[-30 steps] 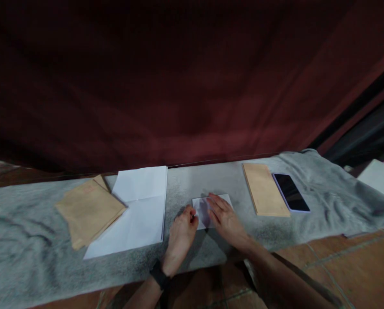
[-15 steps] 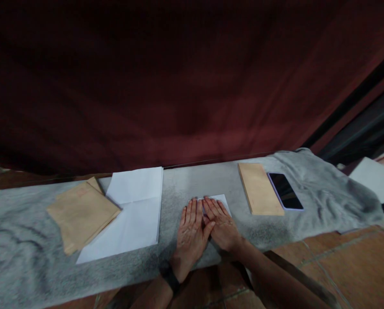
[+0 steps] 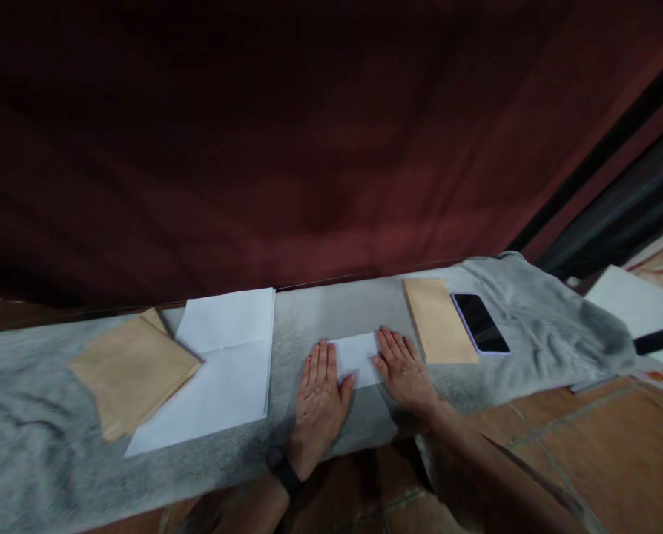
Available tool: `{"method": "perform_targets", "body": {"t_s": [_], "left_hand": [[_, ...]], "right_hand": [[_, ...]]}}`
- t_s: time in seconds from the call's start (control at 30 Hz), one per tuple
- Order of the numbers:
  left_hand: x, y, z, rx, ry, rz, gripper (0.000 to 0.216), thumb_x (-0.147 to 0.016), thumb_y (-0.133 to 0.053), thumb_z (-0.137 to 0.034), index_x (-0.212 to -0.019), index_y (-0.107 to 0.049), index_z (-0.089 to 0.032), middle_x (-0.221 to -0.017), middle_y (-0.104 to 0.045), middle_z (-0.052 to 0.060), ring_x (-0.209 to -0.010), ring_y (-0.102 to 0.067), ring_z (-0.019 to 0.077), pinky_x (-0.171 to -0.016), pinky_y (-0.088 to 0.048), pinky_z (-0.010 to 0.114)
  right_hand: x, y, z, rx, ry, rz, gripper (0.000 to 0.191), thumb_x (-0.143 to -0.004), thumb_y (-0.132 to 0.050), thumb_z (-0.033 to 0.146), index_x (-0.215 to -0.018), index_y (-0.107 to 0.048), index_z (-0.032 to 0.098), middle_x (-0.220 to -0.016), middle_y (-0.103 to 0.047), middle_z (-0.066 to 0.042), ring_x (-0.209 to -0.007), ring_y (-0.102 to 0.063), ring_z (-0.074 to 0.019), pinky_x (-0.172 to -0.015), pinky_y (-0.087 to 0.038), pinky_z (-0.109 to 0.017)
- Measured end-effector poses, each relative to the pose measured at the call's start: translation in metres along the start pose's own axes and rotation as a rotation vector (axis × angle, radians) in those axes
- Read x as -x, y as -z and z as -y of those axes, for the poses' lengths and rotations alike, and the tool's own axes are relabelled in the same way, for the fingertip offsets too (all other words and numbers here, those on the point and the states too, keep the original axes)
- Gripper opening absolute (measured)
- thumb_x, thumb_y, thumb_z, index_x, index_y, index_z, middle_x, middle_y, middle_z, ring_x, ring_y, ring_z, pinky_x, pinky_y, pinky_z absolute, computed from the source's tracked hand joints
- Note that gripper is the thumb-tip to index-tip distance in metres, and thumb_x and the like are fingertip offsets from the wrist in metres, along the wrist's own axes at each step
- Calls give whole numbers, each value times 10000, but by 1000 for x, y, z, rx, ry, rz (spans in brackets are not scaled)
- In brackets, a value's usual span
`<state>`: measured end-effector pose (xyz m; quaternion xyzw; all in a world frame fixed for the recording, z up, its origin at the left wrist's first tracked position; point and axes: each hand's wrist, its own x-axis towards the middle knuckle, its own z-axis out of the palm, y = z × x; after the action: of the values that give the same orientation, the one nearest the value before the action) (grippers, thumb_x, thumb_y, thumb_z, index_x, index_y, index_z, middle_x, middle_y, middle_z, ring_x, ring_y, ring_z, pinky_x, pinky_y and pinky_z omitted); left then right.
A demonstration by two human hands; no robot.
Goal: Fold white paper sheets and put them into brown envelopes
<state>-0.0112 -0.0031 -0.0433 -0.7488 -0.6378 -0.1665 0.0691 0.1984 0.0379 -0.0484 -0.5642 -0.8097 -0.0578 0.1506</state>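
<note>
Since half a second ago the two hands have slid apart from the middle of the folded white paper [image 3: 357, 356] toward its ends, baring its centre. The left hand [image 3: 319, 391] and the right hand [image 3: 405, 371] are lying flat with fingers spread, pinching nothing, each pressing an end of the paper onto the grey cloth [image 3: 42, 415]. The paper is lying between white sheets [image 3: 220, 363] and a tan envelope [image 3: 438, 320] with a phone [image 3: 479, 322] beside it.

Grey cloth [image 3: 42, 445] over the ledge, tan envelopes [image 3: 128, 368], white sheets [image 3: 220, 363], brown envelope [image 3: 436, 320], phone [image 3: 480, 323], dark red curtain [image 3: 254, 148]
</note>
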Motion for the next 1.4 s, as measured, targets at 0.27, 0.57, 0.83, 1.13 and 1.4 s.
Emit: {"method": "perform_targets", "body": {"t_s": [0.27, 0.57, 0.83, 1.13, 1.4], "left_hand": [[-3, -1, 0, -1, 14, -3, 689, -1024, -337, -513, -1547, -362, -66, -1590, -408, 208, -1507, -343, 306, -1208, -343, 500], [-8, -1, -1, -59, 15, 53, 671, -1025, -316, -478, -1523, -396, -35, -1593, -397, 223, -1507, -342, 305, -1209, -332, 488], [2, 0, 2, -92, 81, 39, 666, -1025, -317, -460, -1526, -392, -28, -1585, -406, 214, -1493, -370, 301, -1210, -332, 487], [7, 13, 4, -98, 144, 138, 568, -1007, -343, -285, -1495, -437, -10, -1582, -402, 207, -1498, -355, 306, -1220, -323, 499], [8, 17, -18, 31, -130, 44, 536, -1021, -385, -276, -1525, -390, -95, -1614, -391, 146, -1517, -319, 251, -1233, -338, 463]], "right_hand": [[2, -2, -14, 4, -78, -57, 551, -1072, -320, 353, -1519, -440, 54, -1566, -446, -190, -1458, -416, -300, -1182, -362, -475], [20, 0, 41, -140, 174, -29, 530, -1077, -347, 414, -1519, -463, 145, -1574, -456, -105, -1458, -426, -226, -1204, -363, -425], [31, -2, 36, -40, 62, -154, 531, -1078, -349, 387, -1492, -487, 84, -1533, -500, -142, -1433, -459, -247, -1203, -340, -435], [34, 1, 25, 24, 35, -155, 532, -1071, -359, 359, -1517, -446, 83, -1531, -507, -150, -1417, -475, -266, -1190, -334, -435], [29, 12, 19, -52, 28, -39, 520, -1089, -293, 352, -1490, -488, 85, -1529, -510, -151, -1430, -459, -266, -1208, -307, -467]]}}
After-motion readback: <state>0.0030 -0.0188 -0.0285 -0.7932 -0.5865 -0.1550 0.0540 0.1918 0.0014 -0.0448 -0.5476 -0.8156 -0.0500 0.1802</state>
